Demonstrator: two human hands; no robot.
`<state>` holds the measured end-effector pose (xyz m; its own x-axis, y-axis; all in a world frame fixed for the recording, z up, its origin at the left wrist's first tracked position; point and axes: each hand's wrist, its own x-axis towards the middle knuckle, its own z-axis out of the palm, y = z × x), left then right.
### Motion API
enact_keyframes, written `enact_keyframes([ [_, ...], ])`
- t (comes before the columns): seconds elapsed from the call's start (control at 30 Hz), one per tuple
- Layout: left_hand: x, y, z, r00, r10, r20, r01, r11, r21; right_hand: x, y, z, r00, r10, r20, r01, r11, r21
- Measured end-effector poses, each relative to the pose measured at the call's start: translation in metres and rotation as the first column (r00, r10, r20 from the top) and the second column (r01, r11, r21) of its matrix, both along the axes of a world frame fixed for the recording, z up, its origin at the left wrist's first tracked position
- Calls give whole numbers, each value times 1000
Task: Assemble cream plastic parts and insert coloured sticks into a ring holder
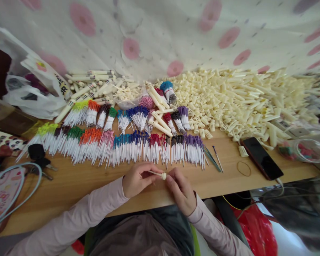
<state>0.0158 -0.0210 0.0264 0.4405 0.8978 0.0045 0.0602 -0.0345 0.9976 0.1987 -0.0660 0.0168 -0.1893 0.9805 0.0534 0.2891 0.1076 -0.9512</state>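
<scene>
A small cream plastic piece (164,176) with a round ribbed head and a thin stem is held near the table's front edge. My left hand (140,179) pinches its stem between thumb and fingers. The fingertips of my right hand (181,188) close on the head from the other side. Just beyond my hands lies a long row of pen refills (128,149), white tubes with coloured ends grouped by colour. To the right are tweezers (212,159) and one loose blue-ended refill (218,159).
Behind the row lie banded refill bundles (91,113), cream pen barrels (161,124) and a large heap of cream pen parts (245,97). A phone (262,157) on a cable and a rubber band (244,169) lie right. Keys (42,163), a coiled cable (22,177) and a plastic bag (34,92) are left.
</scene>
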Motion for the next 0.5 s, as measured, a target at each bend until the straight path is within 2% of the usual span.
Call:
enact_keyframes([
  [0.1, -1, -1, 3, 997, 11, -76, -2, 993, 115, 0, 1, 2, 1000, 30, 0, -30, 1000, -4],
  [0.3, -2, 0, 6, 989, -25, -142, 27, 1000, 13, 1, 2, 7, 998, 63, -10, -63, 998, -19],
  [0.37, -2, -1, 4, 982, -50, -181, 54, 998, 17, 0, 3, 9, 998, 68, 13, -67, 998, -8],
  [0.5, -2, -3, 1, 947, -11, -322, 88, 970, 225, -1, 5, 7, 997, 63, 44, -64, 998, 15],
])
